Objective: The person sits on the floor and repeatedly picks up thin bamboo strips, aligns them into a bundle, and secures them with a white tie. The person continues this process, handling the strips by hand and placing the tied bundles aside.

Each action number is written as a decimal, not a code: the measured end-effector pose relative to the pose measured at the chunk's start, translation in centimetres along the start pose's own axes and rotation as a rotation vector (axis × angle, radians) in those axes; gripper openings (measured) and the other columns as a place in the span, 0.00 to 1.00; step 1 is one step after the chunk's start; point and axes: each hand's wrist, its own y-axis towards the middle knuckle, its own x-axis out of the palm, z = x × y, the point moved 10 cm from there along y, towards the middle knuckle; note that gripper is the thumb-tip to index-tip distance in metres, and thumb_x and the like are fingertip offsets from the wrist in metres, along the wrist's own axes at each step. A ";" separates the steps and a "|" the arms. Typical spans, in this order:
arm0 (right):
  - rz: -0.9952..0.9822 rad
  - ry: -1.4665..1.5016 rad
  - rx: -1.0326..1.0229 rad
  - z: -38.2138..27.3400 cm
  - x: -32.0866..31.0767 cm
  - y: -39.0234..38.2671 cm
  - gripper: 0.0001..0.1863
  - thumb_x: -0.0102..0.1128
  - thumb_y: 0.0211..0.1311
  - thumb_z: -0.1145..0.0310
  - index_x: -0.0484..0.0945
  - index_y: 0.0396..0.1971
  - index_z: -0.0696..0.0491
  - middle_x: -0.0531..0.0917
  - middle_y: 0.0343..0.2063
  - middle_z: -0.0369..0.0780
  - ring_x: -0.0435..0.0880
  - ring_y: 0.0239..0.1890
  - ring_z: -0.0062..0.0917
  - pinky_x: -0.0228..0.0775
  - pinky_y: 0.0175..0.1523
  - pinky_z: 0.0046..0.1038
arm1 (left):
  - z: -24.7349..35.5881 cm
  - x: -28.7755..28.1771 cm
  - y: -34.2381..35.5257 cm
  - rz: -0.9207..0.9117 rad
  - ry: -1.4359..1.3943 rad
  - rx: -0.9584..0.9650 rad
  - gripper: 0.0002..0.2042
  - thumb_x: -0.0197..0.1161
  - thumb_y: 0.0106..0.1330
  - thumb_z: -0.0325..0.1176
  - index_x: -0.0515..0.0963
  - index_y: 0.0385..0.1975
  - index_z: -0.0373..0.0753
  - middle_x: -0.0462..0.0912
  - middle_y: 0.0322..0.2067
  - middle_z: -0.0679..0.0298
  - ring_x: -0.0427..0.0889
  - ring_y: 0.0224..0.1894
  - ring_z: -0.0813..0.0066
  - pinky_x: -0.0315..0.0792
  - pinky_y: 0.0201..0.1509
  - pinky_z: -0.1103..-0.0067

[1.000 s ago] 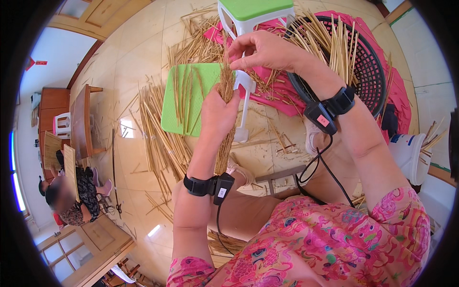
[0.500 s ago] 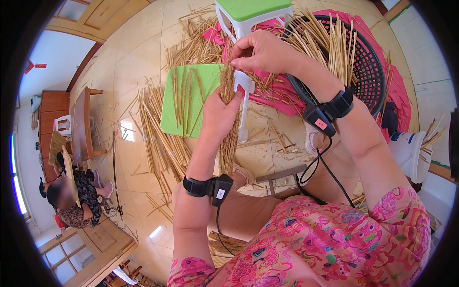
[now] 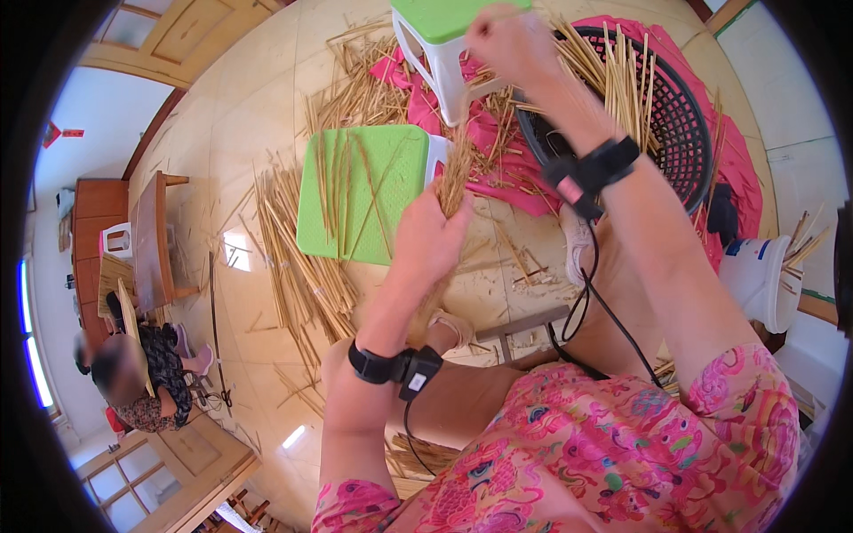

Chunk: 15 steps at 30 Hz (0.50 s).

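A bundle of dry, brownish grass stalks with feathery heads (image 3: 456, 169) stands upright in my left hand (image 3: 428, 238), whose fingers are wrapped around it. Its lower part runs down behind my left wrist. My right hand (image 3: 511, 44) is raised in front of a green-topped white stool (image 3: 435, 22), apart from the bundle. Its fingers look curled in, but motion blurs them, so anything between them is hidden. Left of the bundle, a second green stool (image 3: 400, 191) carries several loose grass heads (image 3: 333, 191).
Long straw stalks (image 3: 289, 249) lie on the tiled floor at left. A black plastic basket (image 3: 689, 115) of cut stalks rests on pink cloth (image 3: 746, 169) at right, near a white bucket (image 3: 751, 275). Someone sits holding a board at far left (image 3: 147, 382). Cables hang from my wrist bands.
My right hand has left the top of the bundle and moved up and slightly right. My left hand, still gripping the bundle, has shifted a little down and right; the bundle now leans slightly.
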 end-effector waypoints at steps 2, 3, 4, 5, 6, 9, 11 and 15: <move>-0.238 0.126 0.163 3.4 0.6 0.4 0.13 0.66 0.50 0.60 0.83 0.22 0.55 0.78 0.13 0.41 0.80 0.19 0.28 0.71 0.27 0.31 | -2.3 -0.3 0.8 -0.025 -0.066 -0.126 0.18 0.61 0.63 0.40 0.77 0.45 0.31 0.83 0.36 0.47 0.82 0.41 0.52 0.73 0.47 0.68; -0.464 0.200 0.145 3.0 2.4 -0.8 0.15 0.67 0.51 0.57 0.83 0.22 0.56 0.78 0.13 0.41 0.80 0.19 0.26 0.71 0.27 0.30 | -3.6 -0.6 1.2 -0.030 -0.097 -0.196 0.18 0.61 0.63 0.40 0.77 0.46 0.32 0.83 0.36 0.47 0.83 0.40 0.53 0.73 0.47 0.68; -0.690 0.272 0.124 2.1 4.1 -2.5 0.18 0.68 0.52 0.55 0.84 0.22 0.57 0.78 0.13 0.40 0.80 0.19 0.25 0.71 0.27 0.30 | -3.9 -1.3 1.6 0.007 -0.123 -0.168 0.18 0.62 0.62 0.40 0.77 0.45 0.31 0.83 0.36 0.48 0.83 0.40 0.54 0.73 0.47 0.69; -0.929 0.344 0.066 -0.5 4.8 -4.9 0.21 0.69 0.52 0.52 0.83 0.23 0.59 0.78 0.14 0.39 0.78 0.20 0.22 0.70 0.27 0.28 | -4.2 -1.8 1.9 0.033 -0.150 -0.136 0.18 0.62 0.62 0.39 0.77 0.45 0.31 0.84 0.36 0.48 0.83 0.40 0.54 0.73 0.47 0.69; -1.168 0.415 -0.001 -3.5 4.9 -7.5 0.24 0.70 0.51 0.50 0.82 0.25 0.61 0.79 0.16 0.38 0.76 0.20 0.19 0.69 0.27 0.27 | -4.2 -2.3 2.1 0.063 -0.178 -0.105 0.18 0.63 0.62 0.39 0.77 0.45 0.31 0.84 0.36 0.49 0.83 0.40 0.55 0.73 0.47 0.69; -1.170 0.666 -0.021 -7.1 4.9 -8.9 0.27 0.71 0.51 0.52 0.80 0.35 0.65 0.82 0.24 0.39 0.77 0.26 0.18 0.68 0.30 0.24 | -2.5 -2.8 2.3 0.102 -0.146 -0.092 0.20 0.65 0.60 0.38 0.75 0.45 0.29 0.84 0.36 0.49 0.84 0.40 0.56 0.74 0.46 0.69; -1.055 0.819 0.151 -7.8 5.7 -8.2 0.31 0.73 0.45 0.47 0.80 0.37 0.61 0.83 0.26 0.40 0.79 0.26 0.21 0.70 0.29 0.25 | -2.1 -3.1 2.3 0.148 -0.042 -0.101 0.23 0.67 0.58 0.39 0.73 0.48 0.29 0.84 0.36 0.48 0.84 0.40 0.54 0.74 0.45 0.67; -0.839 0.887 0.189 -9.3 5.8 -8.2 0.35 0.77 0.40 0.47 0.78 0.42 0.60 0.85 0.31 0.46 0.84 0.33 0.29 0.75 0.40 0.29 | -2.8 -3.8 2.0 0.285 0.126 -0.146 0.33 0.70 0.55 0.42 0.64 0.55 0.30 0.83 0.37 0.47 0.84 0.41 0.51 0.75 0.43 0.64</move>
